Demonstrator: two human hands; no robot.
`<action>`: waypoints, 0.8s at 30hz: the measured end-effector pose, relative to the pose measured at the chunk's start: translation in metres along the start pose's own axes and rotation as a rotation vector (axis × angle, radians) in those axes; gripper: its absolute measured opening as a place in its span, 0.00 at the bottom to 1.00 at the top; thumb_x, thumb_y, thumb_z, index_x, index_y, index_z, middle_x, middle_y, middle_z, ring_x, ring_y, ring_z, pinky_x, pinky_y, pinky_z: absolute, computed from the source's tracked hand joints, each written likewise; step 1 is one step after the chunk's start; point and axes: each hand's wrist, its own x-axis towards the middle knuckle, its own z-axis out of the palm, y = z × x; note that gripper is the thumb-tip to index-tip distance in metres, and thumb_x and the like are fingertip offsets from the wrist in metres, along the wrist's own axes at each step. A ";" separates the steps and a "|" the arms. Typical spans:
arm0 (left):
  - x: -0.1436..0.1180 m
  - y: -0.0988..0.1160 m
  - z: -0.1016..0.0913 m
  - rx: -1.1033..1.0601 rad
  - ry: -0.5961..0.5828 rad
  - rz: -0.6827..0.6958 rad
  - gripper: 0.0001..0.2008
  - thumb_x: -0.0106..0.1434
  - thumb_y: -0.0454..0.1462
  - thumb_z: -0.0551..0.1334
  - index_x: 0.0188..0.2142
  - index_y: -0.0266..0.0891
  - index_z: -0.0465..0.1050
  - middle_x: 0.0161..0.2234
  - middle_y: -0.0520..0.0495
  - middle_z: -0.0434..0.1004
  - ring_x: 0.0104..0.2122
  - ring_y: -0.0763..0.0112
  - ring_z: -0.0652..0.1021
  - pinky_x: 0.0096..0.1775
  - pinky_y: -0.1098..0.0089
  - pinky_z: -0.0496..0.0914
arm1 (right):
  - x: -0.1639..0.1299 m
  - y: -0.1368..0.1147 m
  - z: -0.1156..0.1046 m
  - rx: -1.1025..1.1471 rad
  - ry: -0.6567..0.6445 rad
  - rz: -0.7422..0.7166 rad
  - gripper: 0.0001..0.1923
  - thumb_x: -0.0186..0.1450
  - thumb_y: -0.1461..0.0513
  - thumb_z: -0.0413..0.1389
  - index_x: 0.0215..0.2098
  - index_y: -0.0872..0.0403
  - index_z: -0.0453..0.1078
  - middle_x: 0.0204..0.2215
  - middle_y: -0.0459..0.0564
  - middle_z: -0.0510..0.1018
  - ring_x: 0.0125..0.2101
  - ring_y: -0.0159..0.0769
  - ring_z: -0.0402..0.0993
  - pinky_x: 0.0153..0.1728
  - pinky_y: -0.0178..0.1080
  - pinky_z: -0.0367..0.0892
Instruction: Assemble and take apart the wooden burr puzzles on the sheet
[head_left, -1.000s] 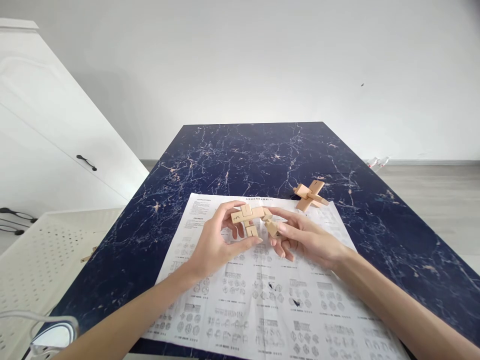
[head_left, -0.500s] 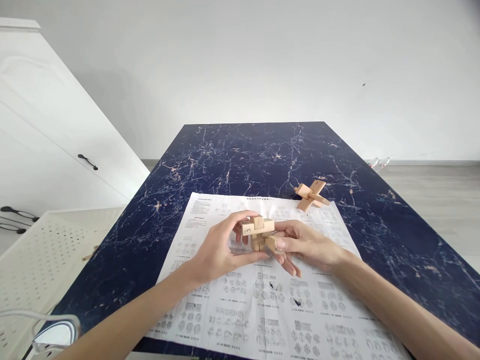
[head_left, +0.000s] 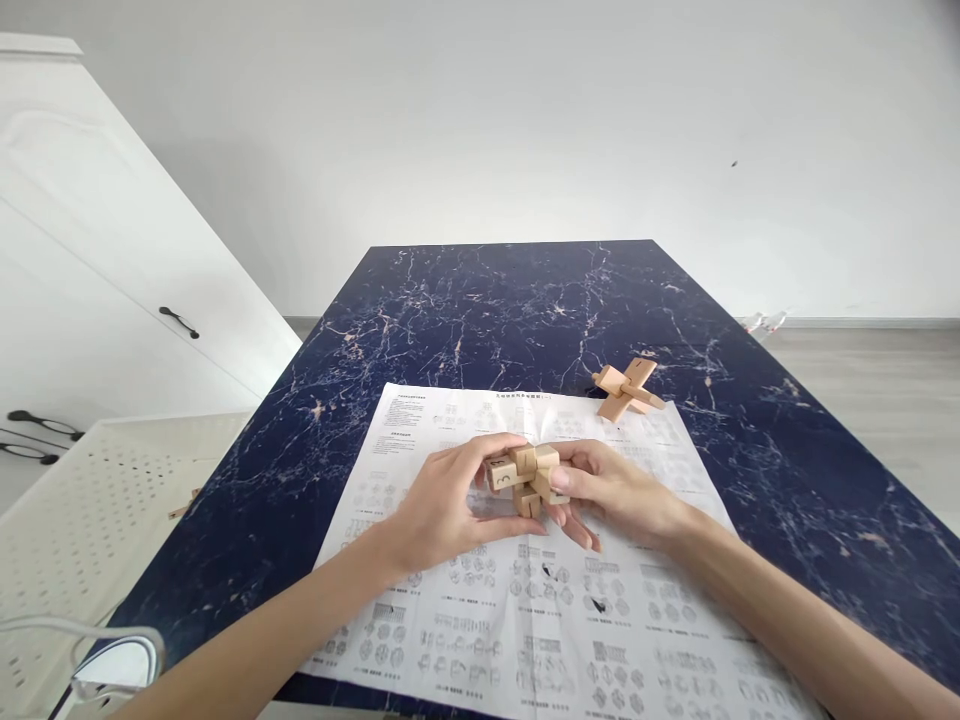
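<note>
A wooden burr puzzle of interlocking numbered sticks is held between my two hands above a printed sheet. My left hand grips its left side, thumb below and fingers over the top and behind. My right hand pinches a short wooden piece at the puzzle's right side between thumb and index finger, its other fingers curled underneath. The printed instruction sheet lies flat under both hands, showing rows of small diagrams. Fingers hide part of the puzzle's back and right side.
Beyond the sheet's upper right edge rests another wooden cross-shaped puzzle on the dark blue marbled table. To the left stand a white perforated surface with a cable and a white cabinet.
The puzzle has tilted and shifted slightly right and down in my hands. The piece in my right hand now sits closer in against the rest of the puzzle.
</note>
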 end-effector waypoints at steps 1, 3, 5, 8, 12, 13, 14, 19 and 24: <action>0.000 0.000 0.001 0.017 0.001 0.009 0.36 0.64 0.54 0.74 0.64 0.47 0.63 0.51 0.46 0.83 0.43 0.61 0.85 0.48 0.60 0.81 | 0.000 0.000 0.001 -0.012 -0.009 0.007 0.22 0.71 0.46 0.65 0.37 0.58 0.77 0.25 0.45 0.77 0.17 0.27 0.72 0.16 0.30 0.67; 0.000 0.001 0.001 0.050 -0.015 0.027 0.35 0.65 0.55 0.73 0.64 0.47 0.65 0.49 0.47 0.83 0.41 0.63 0.85 0.46 0.61 0.80 | 0.000 0.001 0.003 -0.037 -0.023 0.019 0.22 0.70 0.47 0.66 0.35 0.57 0.76 0.22 0.44 0.76 0.15 0.27 0.71 0.14 0.30 0.65; 0.001 0.002 0.000 0.069 -0.039 0.034 0.34 0.66 0.55 0.72 0.64 0.48 0.65 0.45 0.49 0.83 0.38 0.65 0.83 0.44 0.62 0.80 | -0.001 0.003 0.005 -0.062 -0.029 0.027 0.21 0.70 0.47 0.67 0.35 0.57 0.76 0.19 0.42 0.76 0.13 0.27 0.69 0.13 0.29 0.63; 0.002 0.004 -0.001 0.066 -0.048 0.025 0.34 0.65 0.55 0.73 0.64 0.47 0.67 0.46 0.47 0.80 0.40 0.64 0.82 0.43 0.62 0.80 | -0.003 0.005 0.006 -0.096 -0.036 0.022 0.22 0.70 0.45 0.65 0.39 0.56 0.76 0.19 0.41 0.75 0.12 0.26 0.67 0.12 0.28 0.60; 0.003 0.007 -0.003 -0.014 -0.045 -0.019 0.35 0.62 0.53 0.76 0.63 0.48 0.69 0.55 0.41 0.77 0.50 0.56 0.82 0.48 0.58 0.80 | -0.004 0.008 0.006 -0.126 -0.049 -0.019 0.28 0.73 0.39 0.58 0.40 0.55 0.74 0.21 0.44 0.77 0.13 0.27 0.68 0.13 0.30 0.64; 0.003 0.008 -0.003 -0.045 -0.044 -0.040 0.35 0.62 0.53 0.76 0.63 0.48 0.69 0.54 0.42 0.78 0.49 0.56 0.82 0.49 0.57 0.80 | -0.004 0.008 0.006 -0.139 -0.050 -0.019 0.29 0.74 0.37 0.53 0.39 0.55 0.72 0.21 0.46 0.78 0.13 0.28 0.69 0.15 0.31 0.65; 0.003 0.008 -0.004 -0.077 -0.035 -0.062 0.35 0.61 0.53 0.77 0.63 0.48 0.69 0.52 0.43 0.79 0.47 0.57 0.82 0.48 0.57 0.80 | -0.005 0.007 0.007 -0.158 -0.048 -0.011 0.31 0.76 0.37 0.49 0.38 0.55 0.71 0.22 0.47 0.78 0.14 0.29 0.70 0.16 0.33 0.67; 0.006 0.010 -0.005 -0.176 0.055 -0.167 0.35 0.57 0.52 0.79 0.59 0.45 0.72 0.45 0.46 0.81 0.39 0.63 0.81 0.40 0.63 0.80 | -0.007 0.002 0.012 -0.454 0.155 -0.087 0.26 0.79 0.41 0.46 0.47 0.53 0.69 0.24 0.45 0.76 0.20 0.32 0.70 0.23 0.37 0.67; 0.007 0.010 -0.006 -0.259 0.000 -0.211 0.35 0.56 0.49 0.81 0.58 0.43 0.73 0.43 0.48 0.81 0.34 0.67 0.80 0.36 0.66 0.79 | -0.009 0.003 0.008 -0.797 0.322 -0.200 0.19 0.79 0.46 0.50 0.48 0.51 0.69 0.24 0.43 0.72 0.23 0.35 0.65 0.26 0.40 0.59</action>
